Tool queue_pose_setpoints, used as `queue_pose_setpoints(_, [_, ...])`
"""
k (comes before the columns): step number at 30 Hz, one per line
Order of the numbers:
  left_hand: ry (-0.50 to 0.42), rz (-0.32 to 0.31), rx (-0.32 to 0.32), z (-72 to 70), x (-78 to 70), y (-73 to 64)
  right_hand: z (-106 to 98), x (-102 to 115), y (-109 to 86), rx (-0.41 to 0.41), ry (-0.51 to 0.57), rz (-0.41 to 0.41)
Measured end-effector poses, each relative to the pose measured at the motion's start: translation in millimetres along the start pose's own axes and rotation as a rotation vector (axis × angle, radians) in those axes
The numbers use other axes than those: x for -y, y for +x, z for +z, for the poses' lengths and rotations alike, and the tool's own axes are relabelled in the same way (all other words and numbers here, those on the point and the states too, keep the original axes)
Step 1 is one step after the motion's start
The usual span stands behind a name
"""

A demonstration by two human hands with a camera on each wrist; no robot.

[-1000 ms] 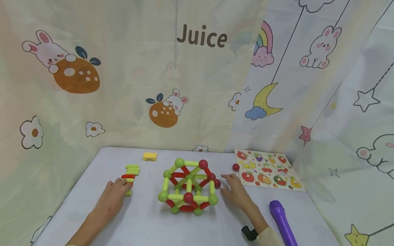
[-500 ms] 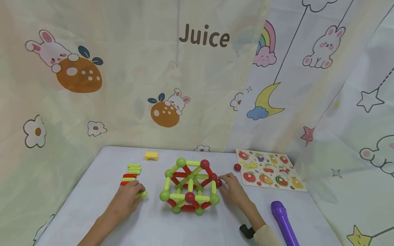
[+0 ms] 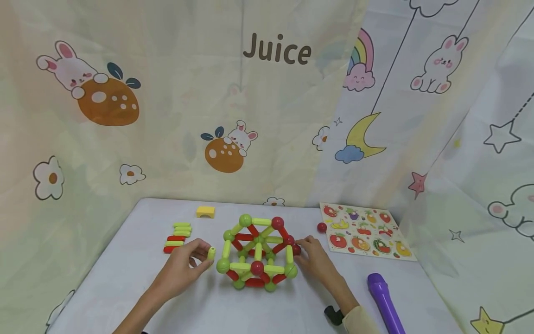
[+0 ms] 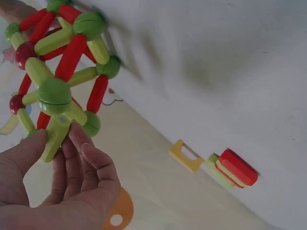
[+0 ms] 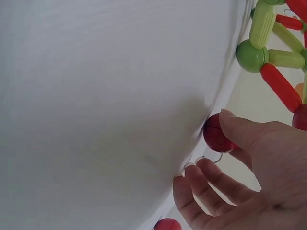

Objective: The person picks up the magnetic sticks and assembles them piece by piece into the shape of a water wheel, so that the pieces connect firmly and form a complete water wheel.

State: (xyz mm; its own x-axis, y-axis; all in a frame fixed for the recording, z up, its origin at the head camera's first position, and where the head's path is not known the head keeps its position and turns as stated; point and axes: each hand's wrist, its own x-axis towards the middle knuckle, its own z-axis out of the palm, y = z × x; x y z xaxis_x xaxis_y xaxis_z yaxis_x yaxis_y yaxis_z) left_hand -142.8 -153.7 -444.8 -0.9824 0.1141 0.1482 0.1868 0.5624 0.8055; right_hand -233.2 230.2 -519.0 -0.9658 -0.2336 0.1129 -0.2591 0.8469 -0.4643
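My left hand [image 3: 183, 264] pinches a yellow-green magnetic rod [image 3: 211, 253] between thumb and fingers, raised just left of the ball-and-rod structure [image 3: 257, 268]. In the left wrist view the rod [image 4: 56, 136] overlaps a green ball [image 4: 54, 95] of that structure. The structure is a cage of red and green balls joined by red and yellow-green rods, standing mid-table. On its right side my right hand [image 3: 318, 262] holds a loose red ball [image 3: 296, 249]. The right wrist view shows the thumb on this red ball [image 5: 216, 136], the index finger mostly hidden, the other fingers apart.
Several red and yellow-green rods [image 3: 175, 238] lie in a column at left, below a yellow arch block [image 3: 206, 212]. Another red ball [image 3: 321, 227] sits by a fruit picture board [image 3: 367, 218]. A purple toy microphone [image 3: 383, 297] and a black piece [image 3: 333, 315] lie at front right.
My left hand has picked a yellow-green rod from the column, carried it right towards the structure and tilted its end up. My right hand has closed in on the loose red ball.
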Motion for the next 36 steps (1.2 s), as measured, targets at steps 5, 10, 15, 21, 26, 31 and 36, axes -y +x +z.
queue_pose_setpoints(5, [-0.142, -0.048, -0.011, 5.9, -19.3, 1.0, 0.7, -0.8, -1.1, -0.022, 0.002, -0.019])
queue_pose_setpoints(10, [-0.214, 0.003, -0.038, 26.3, -38.8, 3.0, 0.5, -3.0, -1.6, -0.035, 0.024, -0.022])
queue_pose_setpoints(15, [-0.23, 0.06, -0.034, 49.6, -45.1, 7.4, 1.3, -4.7, -0.9, -0.039, 0.037, -0.018])
queue_pose_setpoints(21, [-0.229, 0.078, -0.009, 69.8, -41.2, 13.6, 1.0, -5.2, -1.7, -0.036, 0.045, -0.013])
queue_pose_setpoints(26, [-0.233, 0.089, -0.007, 70.0, -40.0, 12.8, 0.8, -1.7, 0.4, -0.033, 0.042, -0.021])
queue_pose_setpoints(31, [-0.223, 0.111, 0.01, 58.7, -40.5, 13.7, -0.5, -0.2, -0.3, -0.032, 0.035, -0.009])
queue_pose_setpoints(36, [-0.071, 0.182, -0.136, 14.5, -16.9, 24.7, -1.9, -0.8, -5.0, -0.026, 0.047, -0.004])
